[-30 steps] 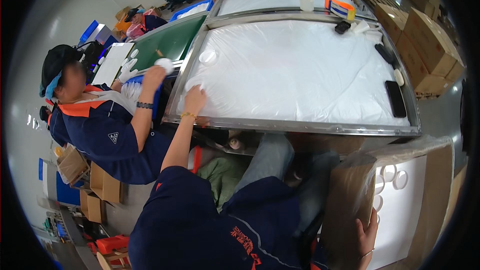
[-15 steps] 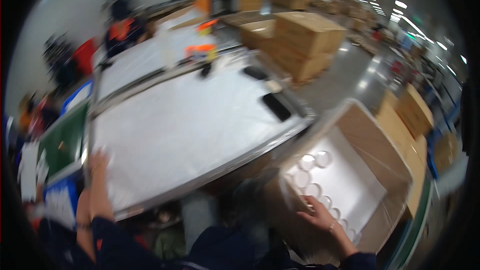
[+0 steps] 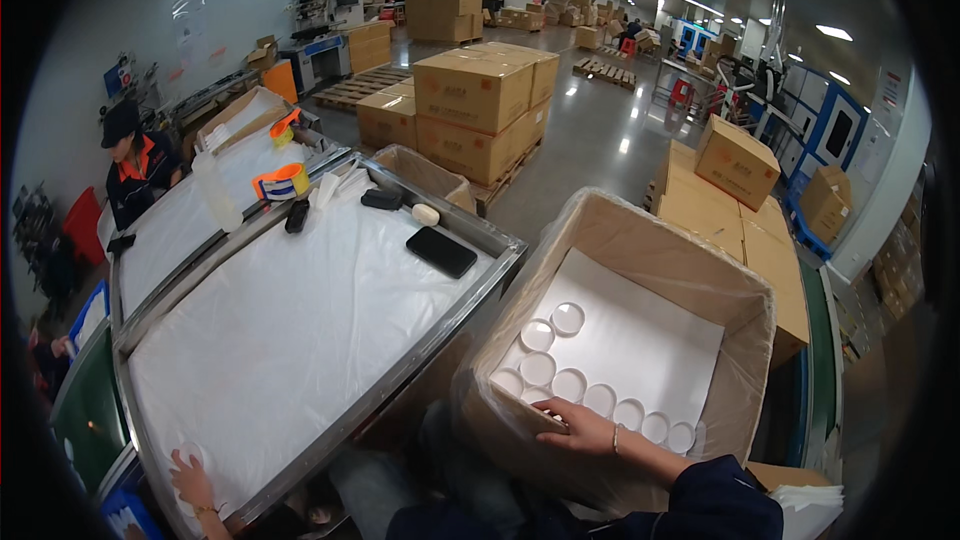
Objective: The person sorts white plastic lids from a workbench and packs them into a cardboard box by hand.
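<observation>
The person's right hand (image 3: 580,427) is reaching flat into the plastic-lined cardboard box (image 3: 660,255), fingers stretched and lying on the white round lids (image 3: 568,384), gripping none. The lids are lying in rows on a white sheet (image 3: 650,340) at the box's near side. The left hand (image 3: 190,480) is resting spread on the white-covered table (image 3: 290,330), fingertips touching a clear disc (image 3: 186,456).

A single head-worn fisheye view looks down and forward from above the person's own arms, which enter at the lower edge. The steel-framed table (image 3: 300,340) fills the left and centre of the frame, close by; the open carton (image 3: 640,270) sits lower right, and the warehouse floor stretches across the top.
</observation>
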{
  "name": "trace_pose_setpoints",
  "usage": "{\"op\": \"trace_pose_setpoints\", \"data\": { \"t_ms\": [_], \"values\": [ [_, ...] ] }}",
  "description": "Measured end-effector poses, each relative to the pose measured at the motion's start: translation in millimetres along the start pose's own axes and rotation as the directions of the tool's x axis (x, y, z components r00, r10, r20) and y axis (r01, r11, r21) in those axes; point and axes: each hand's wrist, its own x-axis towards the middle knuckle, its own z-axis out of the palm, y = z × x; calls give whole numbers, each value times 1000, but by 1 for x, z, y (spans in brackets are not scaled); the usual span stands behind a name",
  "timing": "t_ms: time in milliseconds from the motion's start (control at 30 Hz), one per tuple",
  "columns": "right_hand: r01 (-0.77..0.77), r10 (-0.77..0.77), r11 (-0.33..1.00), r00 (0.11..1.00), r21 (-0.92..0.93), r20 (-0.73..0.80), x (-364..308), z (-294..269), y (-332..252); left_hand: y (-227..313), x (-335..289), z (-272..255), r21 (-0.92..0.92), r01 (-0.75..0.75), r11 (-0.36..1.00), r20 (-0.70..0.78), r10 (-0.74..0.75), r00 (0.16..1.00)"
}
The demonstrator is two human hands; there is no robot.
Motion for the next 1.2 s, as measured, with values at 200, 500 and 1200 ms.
{"op": "trace_pose_setpoints", "data": {
  "t_ms": [200, 500, 1200],
  "values": [
    [-42, 42, 998, 999, 38, 10, 0, -2, -5, -31, -13, 13, -97, -253, 963, 42, 258, 965],
    [-25, 25, 999, 1000, 24, -8, 1, -5, -8, -42, -38, 5, 72, -225, 972, -180, 235, 955],
    [-77, 74, 997, 992, 25, 104, -80, -32, 19, 103, -51, -34, -458, -747, 482, 111, 865, 490]
  ]
}}
